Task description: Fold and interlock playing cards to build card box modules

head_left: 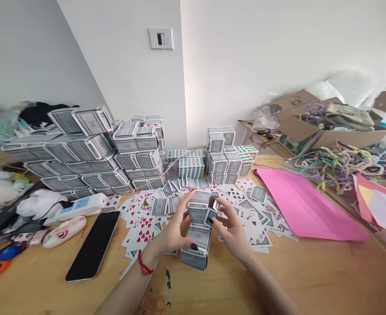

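A small tower of cubes folded from playing cards (198, 232) stands on the wooden table (311, 275) in front of me. My left hand (175, 232) cups its left side, thumb on the lower cube and fingers up at the top cube. My right hand (234, 229) holds the right side, fingertips pinching the top cube. Loose playing cards (140, 223) lie spread around and behind the tower, some face up, some face down.
Large stacks of card cubes (91, 153) and card packs (191, 166) line the wall. A black phone (94, 245), a white device and toys sit at left. Pink paper (304, 210), pipe cleaners (337, 162) and cardboard boxes (324, 127) fill the right.
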`<state>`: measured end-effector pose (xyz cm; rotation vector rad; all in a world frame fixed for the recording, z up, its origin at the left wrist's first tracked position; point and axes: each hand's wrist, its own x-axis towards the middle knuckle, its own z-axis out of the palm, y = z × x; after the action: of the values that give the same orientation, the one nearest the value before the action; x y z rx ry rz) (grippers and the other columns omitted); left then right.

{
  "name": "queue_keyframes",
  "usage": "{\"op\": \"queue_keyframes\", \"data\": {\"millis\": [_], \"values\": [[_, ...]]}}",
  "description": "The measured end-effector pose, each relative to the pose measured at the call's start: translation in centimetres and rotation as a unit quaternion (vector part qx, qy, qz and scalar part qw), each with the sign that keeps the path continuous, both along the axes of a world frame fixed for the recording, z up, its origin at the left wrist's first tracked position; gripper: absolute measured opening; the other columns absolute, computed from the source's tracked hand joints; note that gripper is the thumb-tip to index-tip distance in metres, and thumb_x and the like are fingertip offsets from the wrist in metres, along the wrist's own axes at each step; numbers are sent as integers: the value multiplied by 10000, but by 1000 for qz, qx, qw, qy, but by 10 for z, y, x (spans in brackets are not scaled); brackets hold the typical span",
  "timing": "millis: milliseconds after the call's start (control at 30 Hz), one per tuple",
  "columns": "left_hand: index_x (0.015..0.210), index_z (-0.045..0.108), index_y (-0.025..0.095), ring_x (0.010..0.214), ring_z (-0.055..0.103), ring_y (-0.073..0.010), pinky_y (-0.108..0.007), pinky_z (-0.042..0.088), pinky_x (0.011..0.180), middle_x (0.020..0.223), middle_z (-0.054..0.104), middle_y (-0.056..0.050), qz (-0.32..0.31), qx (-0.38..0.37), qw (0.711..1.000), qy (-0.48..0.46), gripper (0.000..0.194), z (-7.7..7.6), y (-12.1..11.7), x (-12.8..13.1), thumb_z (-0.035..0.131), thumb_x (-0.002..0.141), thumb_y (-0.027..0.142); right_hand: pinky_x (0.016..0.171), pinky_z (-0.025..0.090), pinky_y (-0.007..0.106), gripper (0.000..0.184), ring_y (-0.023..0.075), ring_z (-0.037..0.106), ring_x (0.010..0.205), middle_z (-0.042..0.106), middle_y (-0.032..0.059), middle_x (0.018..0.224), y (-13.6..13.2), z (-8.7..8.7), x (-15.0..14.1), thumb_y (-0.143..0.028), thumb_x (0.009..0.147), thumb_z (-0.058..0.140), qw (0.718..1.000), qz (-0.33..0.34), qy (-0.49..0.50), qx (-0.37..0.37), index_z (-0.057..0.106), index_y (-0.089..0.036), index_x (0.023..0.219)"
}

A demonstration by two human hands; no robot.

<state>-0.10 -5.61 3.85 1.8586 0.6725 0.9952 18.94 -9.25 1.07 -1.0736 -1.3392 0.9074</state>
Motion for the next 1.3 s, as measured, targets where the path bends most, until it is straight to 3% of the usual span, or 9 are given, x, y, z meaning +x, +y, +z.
{"op": "queue_keyframes", "data": {"millis": [67, 167, 267, 367, 600, 900, 1300], "values": [[1411, 148, 249, 1339, 166, -328, -489, 247, 1050, 1467, 152, -137, -8, 31, 997, 68, 971, 8, 0, -2, 676, 642, 519, 939, 436, 418, 455, 236, 394, 1183, 396, 68, 1278, -2, -1, 0, -306, 809, 571, 998, 3, -43, 35, 425, -315, 1240], [1388, 214, 269, 1343, 130, -338, -539, 189, 1060, 1465, 147, -129, 17, 111, 984, 139, 929, 15, 1, -3, 730, 628, 407, 997, 373, 449, 537, 249, 332, 1245, 345, 77, 1334, -6, -5, -3, -298, 823, 557, 997, 34, -47, 56, 333, -319, 1311], [1372, 264, 271, 1335, 151, -343, -551, 183, 1065, 1442, 234, -120, 37, 172, 966, 192, 960, 19, 2, -2, 770, 567, 409, 1016, 352, 456, 618, 245, 305, 1267, 270, 75, 1394, -8, -8, -7, -295, 847, 524, 996, 66, -35, 42, 205, -324, 1376], [1377, 261, 262, 1308, 232, -324, -533, 239, 1058, 1390, 334, -114, 45, 198, 954, 220, 932, 21, 1, -1, 748, 598, 415, 1017, 352, 457, 614, 246, 307, 1261, 272, 74, 1387, -9, -8, -9, -286, 844, 533, 996, 73, -40, 34, 220, -324, 1371], [1286, 428, 275, 1228, 363, -277, -477, 337, 1007, 1281, 439, -102, 51, 254, 933, 249, 510, 23, 1, -2, 570, 802, 347, 977, 396, 446, 552, 233, 402, 1187, 411, 82, 1270, -6, 4, -4, -272, 807, 589, 996, 87, -14, 23, 334, -311, 1296], [1275, 448, 271, 1232, 348, -288, -483, 344, 989, 1270, 419, -118, 34, 326, 903, 278, 459, 17, 6, -4, 509, 833, 381, 886, 457, 429, 508, 224, 504, 1071, 499, 74, 1163, -4, 13, 7, -212, 755, 620, 995, 101, -18, 1, 385, -288, 1199], [1224, 499, 268, 1243, 327, -274, -490, 322, 1003, 1273, 409, -109, 15, 328, 912, 245, 355, 16, 9, -9, 441, 878, 319, 794, 482, 352, 387, 193, 516, 979, 506, 64, 1076, -3, 19, 13, -232, 741, 637, 989, 137, 40, -25, 388, -261, 1036]]}}
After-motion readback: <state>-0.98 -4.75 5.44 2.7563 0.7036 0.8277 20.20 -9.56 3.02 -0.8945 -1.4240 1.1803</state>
